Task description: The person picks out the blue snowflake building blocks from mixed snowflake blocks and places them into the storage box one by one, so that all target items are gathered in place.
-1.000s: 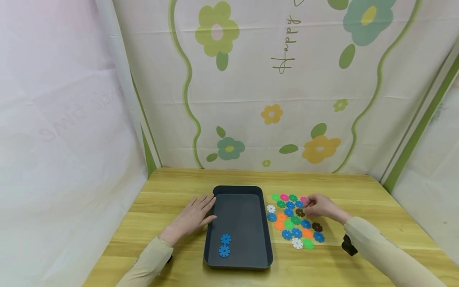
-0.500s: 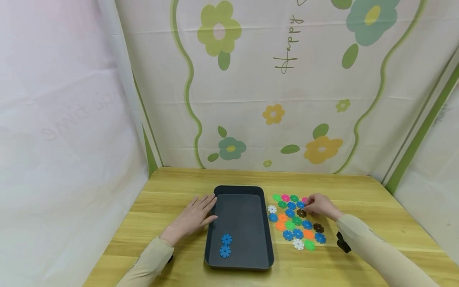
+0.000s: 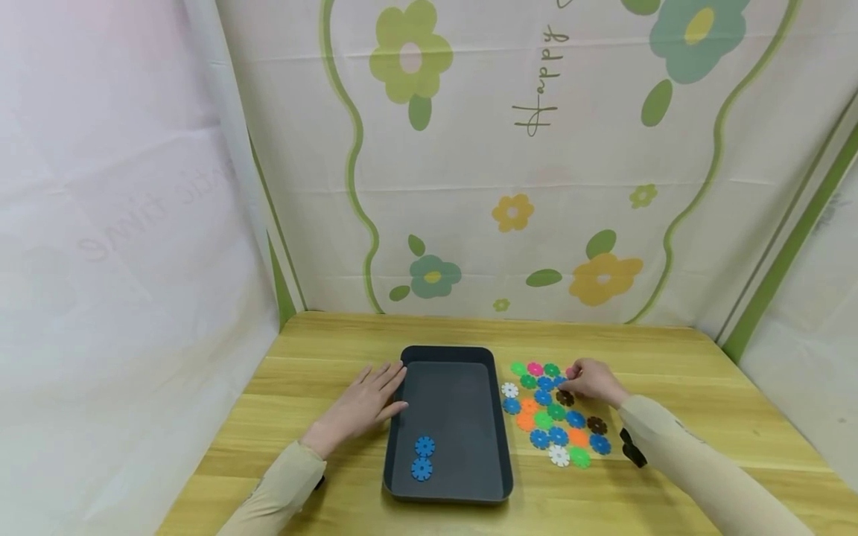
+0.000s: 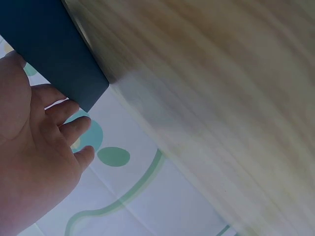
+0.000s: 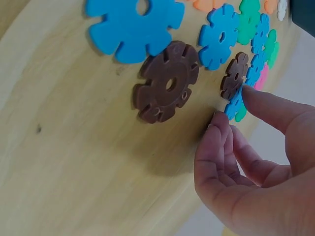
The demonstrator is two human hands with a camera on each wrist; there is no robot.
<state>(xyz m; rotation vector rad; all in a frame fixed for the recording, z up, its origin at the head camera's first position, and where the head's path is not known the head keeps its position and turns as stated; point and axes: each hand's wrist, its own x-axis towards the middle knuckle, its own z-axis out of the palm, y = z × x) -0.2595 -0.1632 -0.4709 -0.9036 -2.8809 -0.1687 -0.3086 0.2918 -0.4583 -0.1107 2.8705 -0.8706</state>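
A dark grey rectangular tray [image 3: 456, 424] lies on the table, with two blue notched plastic discs [image 3: 423, 458] near its front left corner. My left hand [image 3: 355, 409] rests at the tray's left rim, fingers spread and fairly straight. To the right of the tray, my right hand [image 3: 595, 381] reaches down at the far right of the loose discs. In the right wrist view, its thumb and curled fingers [image 5: 211, 152] come around a blue notched disc [image 5: 235, 106] beside a brown one [image 5: 234, 75]. Whether they pinch that blue disc is not clear.
Loose notched discs in green, orange, white, pink, blue and brown lie flat right of the tray, including a white disc [image 3: 559, 455] at the front. A flower-printed cloth [image 3: 469, 149] hangs behind the wooden table [image 3: 322, 350], with more cloth at both sides.
My right hand has shifted slightly left, its fingertips passing from beside the brown disc toward the blue one. The left hand and the two discs in the tray stay put.
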